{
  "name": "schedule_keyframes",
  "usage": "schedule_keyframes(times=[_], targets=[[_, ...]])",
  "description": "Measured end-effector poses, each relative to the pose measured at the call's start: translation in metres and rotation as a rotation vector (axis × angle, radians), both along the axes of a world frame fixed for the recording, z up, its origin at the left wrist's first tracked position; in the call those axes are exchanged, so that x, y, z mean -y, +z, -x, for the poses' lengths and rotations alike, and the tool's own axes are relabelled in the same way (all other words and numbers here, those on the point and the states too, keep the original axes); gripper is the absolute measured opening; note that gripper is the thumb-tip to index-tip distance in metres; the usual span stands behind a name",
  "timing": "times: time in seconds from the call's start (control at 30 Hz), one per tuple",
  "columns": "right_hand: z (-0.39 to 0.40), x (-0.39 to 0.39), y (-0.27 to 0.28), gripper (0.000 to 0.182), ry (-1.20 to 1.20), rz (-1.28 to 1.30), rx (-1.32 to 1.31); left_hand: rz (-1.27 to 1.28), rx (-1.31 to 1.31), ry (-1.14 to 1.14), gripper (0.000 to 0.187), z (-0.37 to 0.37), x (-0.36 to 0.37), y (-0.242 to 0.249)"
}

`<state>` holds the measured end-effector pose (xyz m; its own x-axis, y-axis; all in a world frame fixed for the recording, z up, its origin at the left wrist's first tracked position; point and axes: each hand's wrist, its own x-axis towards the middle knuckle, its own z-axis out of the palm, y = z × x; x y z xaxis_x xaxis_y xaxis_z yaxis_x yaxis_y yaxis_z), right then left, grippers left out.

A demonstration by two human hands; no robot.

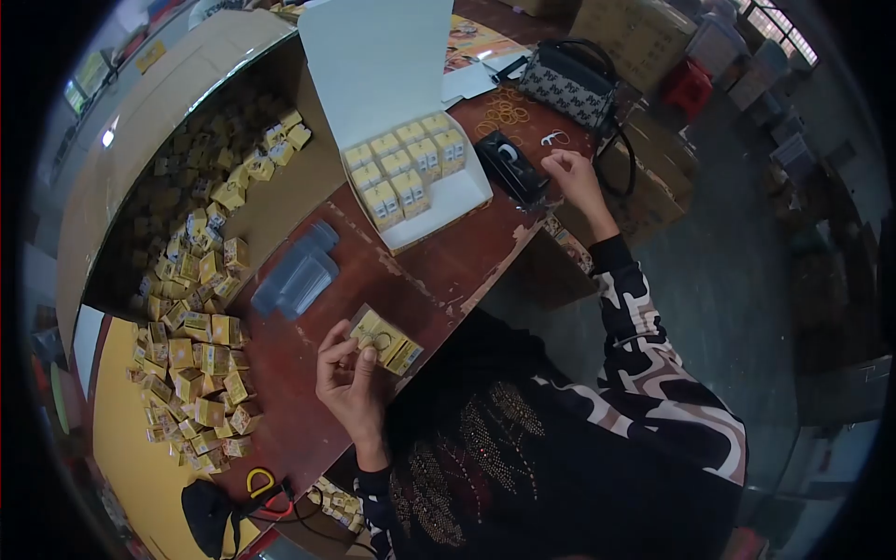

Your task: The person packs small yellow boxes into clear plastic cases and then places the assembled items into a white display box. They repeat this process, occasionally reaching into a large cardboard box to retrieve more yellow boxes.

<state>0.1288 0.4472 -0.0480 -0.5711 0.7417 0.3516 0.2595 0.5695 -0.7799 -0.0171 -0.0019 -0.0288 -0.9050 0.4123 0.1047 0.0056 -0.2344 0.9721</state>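
Note:
My left hand holds a small yellow packet at the table's near edge, thumb on top; a ring-shaped mark or band shows on its face. My right hand is over the right part of the table, its fingers pinched together beside a small white loop. What the fingertips hold, if anything, is too small to make out. Just left of that hand lies a black case. An open white box in the middle holds several small yellow boxes in rows.
Clear plastic sleeves lie on the red table. A large carton spills many small yellow boxes at left. Rubber bands and a patterned bag are at the back right. A black cloth item sits at the near left.

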Motion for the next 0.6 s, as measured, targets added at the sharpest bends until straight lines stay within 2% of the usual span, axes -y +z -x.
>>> schedule_keyframes(times=[0.03, 0.07, 0.13, 0.17, 0.23, 0.27, 0.33, 0.37, 0.43, 0.6], targets=[[-0.003, -0.006, 0.001, 0.025, 0.045, 0.005, 0.123, -0.008, 0.014, -0.009, 0.016, -0.002, -0.002, 0.0], [-0.004, -0.01, 0.002, 0.025, 0.045, 0.004, 0.124, -0.009, 0.015, -0.009, 0.016, -0.003, -0.004, 0.001], [-0.002, -0.009, 0.014, 0.024, 0.056, 0.366, 0.362, -0.02, 0.003, -0.016, 0.015, -0.004, -0.006, 0.004], [-0.001, -0.011, 0.012, 0.024, 0.058, 0.368, 0.36, -0.018, 0.0, -0.015, 0.015, -0.004, -0.006, 0.004], [0.0, -0.019, 0.002, 0.023, 0.218, 0.459, 0.272, -0.016, 0.008, -0.014, 0.016, -0.004, -0.005, 0.003], [0.001, -0.021, -0.005, 0.023, 0.22, 0.461, 0.27, -0.014, 0.006, -0.013, 0.016, -0.003, -0.004, 0.002], [0.003, -0.019, -0.01, 0.019, 0.254, 0.411, 0.088, 0.014, -0.002, -0.002, 0.017, -0.002, -0.001, 0.0], [0.002, -0.018, -0.013, 0.019, 0.255, 0.412, 0.087, 0.014, -0.003, -0.002, 0.017, -0.002, -0.001, -0.001], [0.001, 0.0, -0.002, 0.015, 0.137, 0.508, -0.164, 0.002, -0.01, 0.014, 0.017, -0.001, 0.0, -0.003], [-0.021, 0.015, -0.009, 0.015, 0.093, 0.411, -0.132, -0.033, 0.016, 0.01, 0.017, -0.002, -0.001, -0.003]])
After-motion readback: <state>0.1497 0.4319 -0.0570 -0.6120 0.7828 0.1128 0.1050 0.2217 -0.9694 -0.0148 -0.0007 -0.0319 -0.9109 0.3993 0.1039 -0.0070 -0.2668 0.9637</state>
